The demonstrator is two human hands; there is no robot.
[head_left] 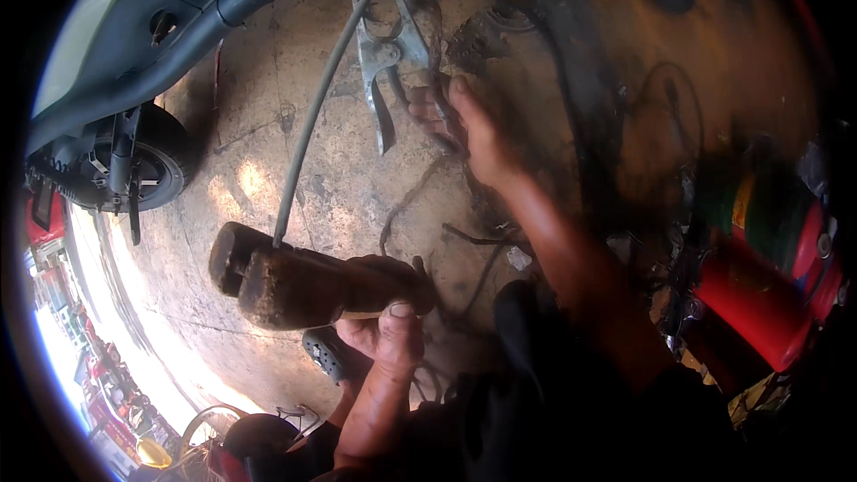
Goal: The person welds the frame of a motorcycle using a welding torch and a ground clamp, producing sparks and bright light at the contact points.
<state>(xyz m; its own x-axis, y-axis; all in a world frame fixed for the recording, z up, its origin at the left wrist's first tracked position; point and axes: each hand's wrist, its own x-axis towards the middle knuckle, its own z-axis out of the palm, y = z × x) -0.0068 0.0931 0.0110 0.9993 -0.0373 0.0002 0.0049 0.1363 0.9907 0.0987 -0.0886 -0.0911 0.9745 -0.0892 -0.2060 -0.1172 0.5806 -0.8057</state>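
My left hand (395,337) grips a thick, grimy brown tool handle (286,290) with a split end at the lower left. A long grey rod (321,107) rises from this end to the top of the metal clamp. My right hand (469,120) has its fingers curled on the dark lower part of the silver spring clamp (386,54); that clamp hangs from the dark edge at the top, its other handle pointing down to the left of my fingers. My left fingertips are mostly hidden behind the brown handle.
A dark vehicle frame (143,54) with a wheel (156,174) fills the upper left. Cables (486,241) lie on the stained concrete floor (232,125). A red and green machine (759,277) stands at right. My sandalled foot (326,357) shows below; assorted items (107,393) line the lower left.
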